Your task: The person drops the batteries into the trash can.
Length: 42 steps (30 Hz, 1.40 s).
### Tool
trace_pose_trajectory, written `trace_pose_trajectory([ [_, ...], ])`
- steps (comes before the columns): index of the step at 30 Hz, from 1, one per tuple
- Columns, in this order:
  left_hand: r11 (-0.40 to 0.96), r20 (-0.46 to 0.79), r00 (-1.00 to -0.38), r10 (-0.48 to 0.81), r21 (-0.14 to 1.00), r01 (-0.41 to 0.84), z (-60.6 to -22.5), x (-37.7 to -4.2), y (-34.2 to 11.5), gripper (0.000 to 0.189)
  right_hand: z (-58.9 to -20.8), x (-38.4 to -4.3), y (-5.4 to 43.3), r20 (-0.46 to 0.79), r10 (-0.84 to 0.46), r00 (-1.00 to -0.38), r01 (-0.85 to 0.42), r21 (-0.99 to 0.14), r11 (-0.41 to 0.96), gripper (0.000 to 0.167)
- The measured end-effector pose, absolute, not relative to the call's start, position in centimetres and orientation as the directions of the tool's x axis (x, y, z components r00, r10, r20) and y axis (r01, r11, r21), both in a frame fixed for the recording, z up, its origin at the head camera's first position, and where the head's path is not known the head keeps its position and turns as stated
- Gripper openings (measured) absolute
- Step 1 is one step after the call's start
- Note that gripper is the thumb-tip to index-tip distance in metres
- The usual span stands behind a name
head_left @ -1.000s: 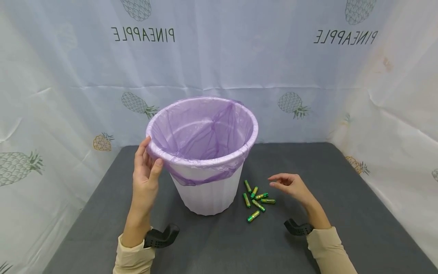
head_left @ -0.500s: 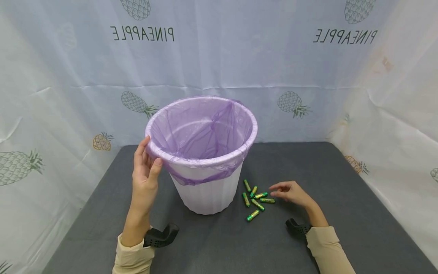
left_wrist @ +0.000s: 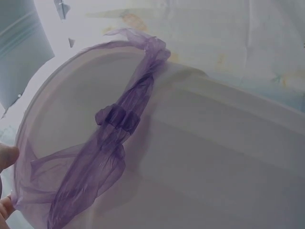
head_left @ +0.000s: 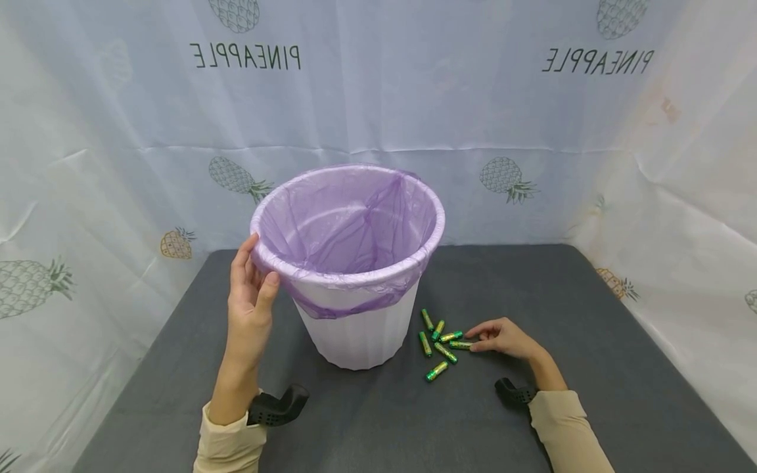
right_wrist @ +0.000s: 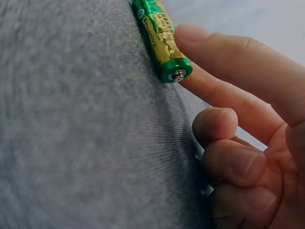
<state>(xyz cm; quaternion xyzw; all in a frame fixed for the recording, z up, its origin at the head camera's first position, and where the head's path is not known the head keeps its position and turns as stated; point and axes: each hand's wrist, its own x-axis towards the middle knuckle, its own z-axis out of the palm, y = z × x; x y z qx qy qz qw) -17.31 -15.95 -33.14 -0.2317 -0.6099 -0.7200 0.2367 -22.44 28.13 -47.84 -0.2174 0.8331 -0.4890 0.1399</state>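
A white trash can (head_left: 355, 335) with a purple bag liner (head_left: 355, 230) folded over its rim stands on the dark tabletop. My left hand (head_left: 251, 305) holds the rim from the left, thumb at the front and fingers round the side; the left wrist view catches only fingertips (left_wrist: 7, 157) at the liner's edge. To the can's right, my right hand (head_left: 505, 338) has its thumb and index finger on either side of the end of a green and gold battery (right_wrist: 164, 40), which lies on the table. Its other fingers (right_wrist: 238, 162) are curled in.
Several matching batteries (head_left: 445, 353) lie loosely grouped between the can and my right hand, one (head_left: 437, 371) a little nearer me. Behind the table (head_left: 378, 433) hangs a pineapple-print curtain (head_left: 378, 85). A knot of liner (left_wrist: 119, 119) sits on the can's outer side.
My right hand has come down and slightly forward to the rightmost battery, its thumb and index finger closing on the end. The left hand stays on the rim, and the can has not moved.
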Motion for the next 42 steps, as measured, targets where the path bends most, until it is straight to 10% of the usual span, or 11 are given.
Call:
trace_pose_trajectory([
  [42,-0.132,0.599,-0.798,-0.067,0.787,0.602,-33.04,-17.3,-16.03,0.057,-48.37,-22.66,28.55,-0.017,-0.443,-0.896,-0.199,-0.878,0.436,0.028],
])
